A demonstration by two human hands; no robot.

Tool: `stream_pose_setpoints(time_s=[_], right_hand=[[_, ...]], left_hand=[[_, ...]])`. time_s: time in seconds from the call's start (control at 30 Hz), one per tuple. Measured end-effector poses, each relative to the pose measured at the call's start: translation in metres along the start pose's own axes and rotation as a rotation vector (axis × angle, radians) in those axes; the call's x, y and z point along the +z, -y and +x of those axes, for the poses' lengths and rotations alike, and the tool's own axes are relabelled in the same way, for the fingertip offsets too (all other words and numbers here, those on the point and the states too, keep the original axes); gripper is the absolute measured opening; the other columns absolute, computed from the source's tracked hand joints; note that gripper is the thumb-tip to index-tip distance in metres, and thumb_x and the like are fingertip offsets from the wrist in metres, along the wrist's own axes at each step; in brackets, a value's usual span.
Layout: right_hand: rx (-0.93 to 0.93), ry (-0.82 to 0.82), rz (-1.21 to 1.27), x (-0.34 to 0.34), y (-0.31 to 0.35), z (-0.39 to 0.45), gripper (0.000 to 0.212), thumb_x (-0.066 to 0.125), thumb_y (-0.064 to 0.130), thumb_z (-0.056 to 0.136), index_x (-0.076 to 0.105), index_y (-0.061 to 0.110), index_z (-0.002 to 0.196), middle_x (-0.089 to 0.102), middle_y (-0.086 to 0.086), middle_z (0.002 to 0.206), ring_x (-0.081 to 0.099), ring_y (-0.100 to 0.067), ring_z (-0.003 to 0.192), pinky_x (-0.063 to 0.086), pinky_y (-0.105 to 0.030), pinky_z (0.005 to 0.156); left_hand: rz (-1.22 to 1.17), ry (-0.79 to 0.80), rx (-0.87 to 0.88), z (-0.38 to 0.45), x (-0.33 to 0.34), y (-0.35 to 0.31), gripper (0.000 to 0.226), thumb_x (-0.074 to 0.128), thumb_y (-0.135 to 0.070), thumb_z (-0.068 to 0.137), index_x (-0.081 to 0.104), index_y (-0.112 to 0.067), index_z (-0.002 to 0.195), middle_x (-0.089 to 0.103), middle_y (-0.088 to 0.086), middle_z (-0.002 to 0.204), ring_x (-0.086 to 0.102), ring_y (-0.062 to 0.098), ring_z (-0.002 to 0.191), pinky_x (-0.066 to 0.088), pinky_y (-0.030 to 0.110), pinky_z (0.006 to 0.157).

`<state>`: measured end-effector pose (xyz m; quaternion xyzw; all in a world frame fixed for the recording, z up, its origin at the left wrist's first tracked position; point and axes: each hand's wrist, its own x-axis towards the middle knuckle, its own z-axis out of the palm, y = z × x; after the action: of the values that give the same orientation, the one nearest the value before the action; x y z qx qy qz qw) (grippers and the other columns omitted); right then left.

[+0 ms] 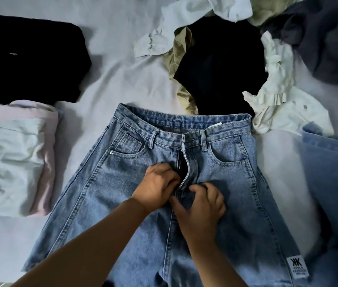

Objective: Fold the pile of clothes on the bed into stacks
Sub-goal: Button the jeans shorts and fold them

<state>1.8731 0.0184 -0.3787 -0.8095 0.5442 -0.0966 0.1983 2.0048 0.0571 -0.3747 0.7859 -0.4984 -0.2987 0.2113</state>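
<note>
- Light blue denim jeans (184, 183) lie flat, front up, waistband away from me, on the pale sheet of the bed (112, 69); fly open.
- My left hand (157, 186): fingers curled, pinching the left fly edge.
- My right hand (201, 204): fingers curled, gripping denim at the fly's base.
- Folded black garment (29, 59) and folded white-and-pink stack (12, 162) on the left.
- Unfolded pile (246, 48) beyond the waistband, on the right.

The bed (118, 65), under a pale wrinkled sheet, carries blue jeans (122, 193) spread flat at its middle toward six o'clock. A folded black garment (29, 59) lies at ten o'clock, a folded white and pink stack (12, 162) at nine. A loose pile of clothes (267, 48) lies from twelve to two o'clock, more denim (329, 183) at three.
</note>
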Motion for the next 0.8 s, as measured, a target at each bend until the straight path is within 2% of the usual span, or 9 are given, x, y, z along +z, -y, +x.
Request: stream_pose_setpoints(time_s=[0.13,0.2,0.3,0.4,0.5,0.6,0.67,0.8], right_hand=[[0.019,-0.023,-0.058,0.002,0.008,0.009,0.041,0.056,0.053,0.054,0.063,0.016,0.071,0.056,-0.007,0.090,0.038,-0.025,0.096,0.025,-0.037,0.079],[0.051,-0.033,-0.038,0.003,0.012,0.012,0.040,0.050,0.051,0.053,0.062,0.015,0.064,0.055,-0.008,0.084,0.037,-0.025,0.093,0.031,-0.040,0.080],[0.085,-0.055,0.015,0.003,0.015,0.017,0.039,0.047,0.051,0.052,0.059,0.014,0.059,0.056,-0.007,0.080,0.037,-0.024,0.092,0.039,-0.048,0.079],[0.098,-0.031,0.082,0.002,0.018,0.016,0.026,0.059,0.040,0.050,0.057,0.016,0.057,0.056,-0.005,0.081,0.039,-0.025,0.094,0.033,-0.045,0.079],[0.132,0.016,0.140,-0.001,0.019,0.015,0.016,0.065,0.029,0.050,0.055,0.019,0.057,0.055,-0.001,0.084,0.045,-0.029,0.096,0.022,-0.037,0.080],[0.124,0.097,0.143,-0.003,0.016,0.015,0.021,0.073,0.032,0.054,0.053,0.025,0.058,0.050,0.006,0.086,0.038,-0.020,0.099,0.021,-0.036,0.083],[0.102,0.092,0.124,-0.004,0.015,0.013,0.019,0.068,0.038,0.053,0.054,0.025,0.058,0.051,0.007,0.085,0.036,-0.016,0.096,0.020,-0.033,0.082],[0.055,0.087,0.081,-0.004,0.014,0.008,0.020,0.059,0.046,0.056,0.052,0.027,0.058,0.054,0.006,0.083,0.039,-0.017,0.092,0.023,-0.034,0.078]], left_hand=[[-0.080,-0.015,0.018,0.004,-0.007,-0.002,0.035,0.043,-0.036,0.083,0.068,-0.012,0.084,0.055,-0.003,0.083,0.056,0.022,0.082,0.033,0.030,0.080],[-0.095,-0.029,0.031,0.008,-0.009,-0.003,0.032,0.045,-0.035,0.083,0.068,-0.013,0.082,0.058,0.000,0.082,0.056,0.020,0.077,0.034,0.029,0.077],[0.009,-0.084,0.072,0.015,-0.013,-0.004,0.028,0.046,-0.036,0.083,0.067,-0.018,0.080,0.058,-0.003,0.080,0.055,0.017,0.076,0.023,0.025,0.072],[0.037,-0.170,0.053,0.023,-0.018,-0.004,0.026,0.047,-0.035,0.080,0.068,-0.020,0.077,0.059,-0.003,0.077,0.053,0.014,0.076,0.019,0.027,0.066],[0.059,-0.198,0.028,0.030,-0.023,-0.006,0.026,0.046,-0.034,0.078,0.068,-0.020,0.075,0.059,-0.004,0.076,0.058,0.019,0.073,0.019,0.028,0.067],[0.099,-0.218,-0.029,0.038,-0.027,-0.008,0.020,0.051,-0.028,0.077,0.067,-0.018,0.073,0.059,-0.003,0.076,0.060,0.022,0.070,0.014,0.028,0.064],[0.129,-0.273,-0.066,0.049,-0.030,-0.007,0.010,0.059,-0.021,0.075,0.068,-0.017,0.074,0.060,0.000,0.077,0.060,0.025,0.072,0.011,0.028,0.065],[0.182,-0.319,-0.186,0.069,-0.039,-0.012,0.011,0.063,-0.021,0.085,0.073,-0.021,0.089,0.064,0.001,0.091,0.057,0.026,0.090,0.018,0.032,0.077]])
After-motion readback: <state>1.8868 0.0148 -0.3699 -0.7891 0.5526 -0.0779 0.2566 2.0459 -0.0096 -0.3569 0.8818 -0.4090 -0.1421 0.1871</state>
